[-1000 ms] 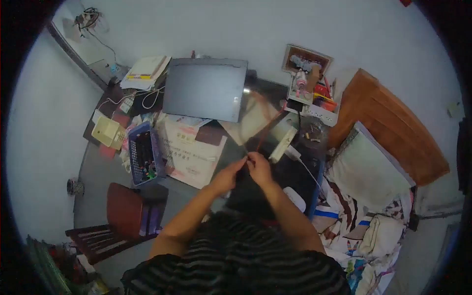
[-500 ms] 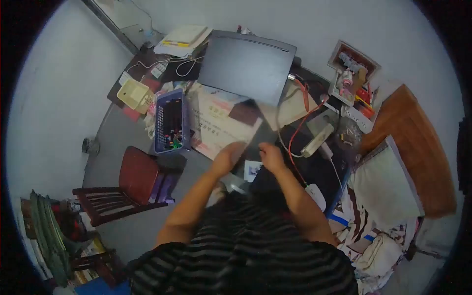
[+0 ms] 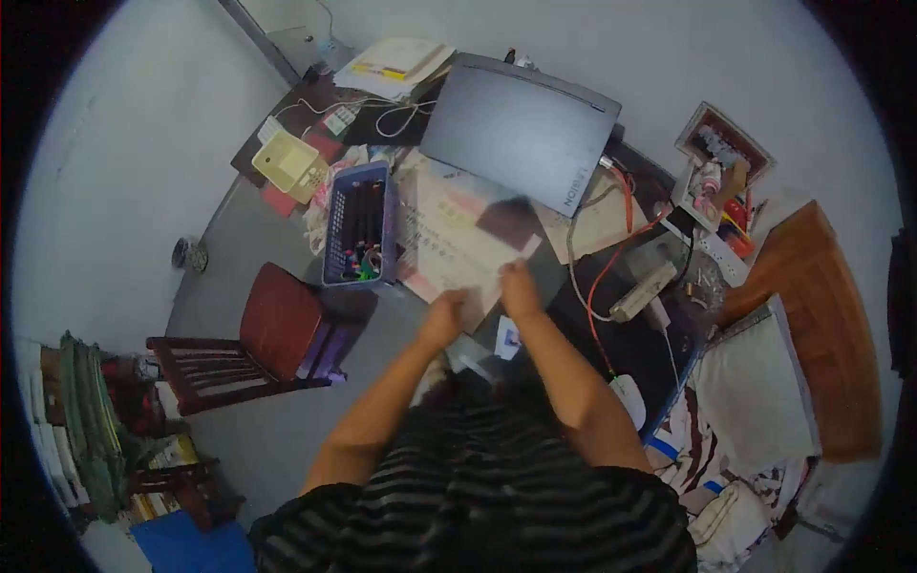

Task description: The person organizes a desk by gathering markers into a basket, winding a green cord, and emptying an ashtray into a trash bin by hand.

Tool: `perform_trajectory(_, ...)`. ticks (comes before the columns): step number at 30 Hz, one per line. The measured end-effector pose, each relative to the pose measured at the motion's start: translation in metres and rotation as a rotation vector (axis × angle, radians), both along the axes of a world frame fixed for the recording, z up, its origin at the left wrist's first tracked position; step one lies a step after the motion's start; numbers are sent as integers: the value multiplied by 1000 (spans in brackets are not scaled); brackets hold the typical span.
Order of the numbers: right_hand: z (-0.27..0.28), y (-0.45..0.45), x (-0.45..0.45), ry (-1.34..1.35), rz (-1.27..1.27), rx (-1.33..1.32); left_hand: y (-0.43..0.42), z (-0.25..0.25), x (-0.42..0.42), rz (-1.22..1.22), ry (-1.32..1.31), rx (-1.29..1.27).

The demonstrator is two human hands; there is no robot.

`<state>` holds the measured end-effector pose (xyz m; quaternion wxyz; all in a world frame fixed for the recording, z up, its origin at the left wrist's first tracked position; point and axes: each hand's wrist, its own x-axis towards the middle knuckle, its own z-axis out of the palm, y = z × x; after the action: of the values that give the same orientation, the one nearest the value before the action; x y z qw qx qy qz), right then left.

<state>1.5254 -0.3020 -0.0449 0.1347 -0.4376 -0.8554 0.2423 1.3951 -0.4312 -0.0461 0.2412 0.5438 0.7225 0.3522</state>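
Note:
A printed certificate sheet (image 3: 449, 224) with dark lettering and a dark patch lies on the desk in front of me. My left hand (image 3: 444, 319) is closed at its near edge, with the thumb over the paper. My right hand (image 3: 521, 290) is closed on the right edge, close to the right corner; its fingertips are partly hidden. Below my hands, on the desk, is a small photo card (image 3: 507, 337). Left of the sheet stands a blue-purple plastic basket (image 3: 390, 215) holding dark pens or markers.
A closed grey laptop (image 3: 521, 129) sits behind the sheet. To the right are a power strip (image 3: 643, 292), an orange-red cable (image 3: 594, 301) and a white mouse (image 3: 628, 399). A cream basket (image 3: 288, 164) is at back left. A red-brown chair (image 3: 277, 320) stands at left.
My right hand has moved from beside the sheet onto its right edge. My left hand has gone from lying along the near edge to gripping it. The view has shifted.

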Motion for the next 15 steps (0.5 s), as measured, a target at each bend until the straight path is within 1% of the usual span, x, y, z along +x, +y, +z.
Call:
perform_trajectory(3, 10, -6, 4, -38, 55, 100, 0, 13, 4, 2, 4, -9)
perform_trajectory(5, 10, -11, 3, -107, 57, 108, 2, 25, 12, 0, -32, 4)
perform_trajectory(7, 0, -15, -1, -173, 16, 138, 8, 2, 8, 51, -202, -33)
perform_trajectory(8, -9, -16, 1, -140, -13, 83, 11, -12, 7, 73, -287, -55)
perform_trajectory(9, -5, -19, 3, -104, -42, 29, 14, 1, 14, 120, -596, -87)
perform_trajectory(10, -1, -20, 6, -66, -71, -23, 19, -12, 12, 16, -436, -19)
perform_trajectory(11, 2, -21, 9, 63, -56, -79, 23, -34, 6, -84, -277, 56)
perform_trajectory(12, 5, -25, 13, 193, -40, -135, 26, 4, 22, 13, -623, -70)
perform_trajectory(13, 6, -29, 17, 325, -23, -188, 29, 43, 38, 179, -954, -169)
perform_trajectory(15, 7, -34, 21, 509, -121, -230, 34, 32, 43, 138, -1061, -138)
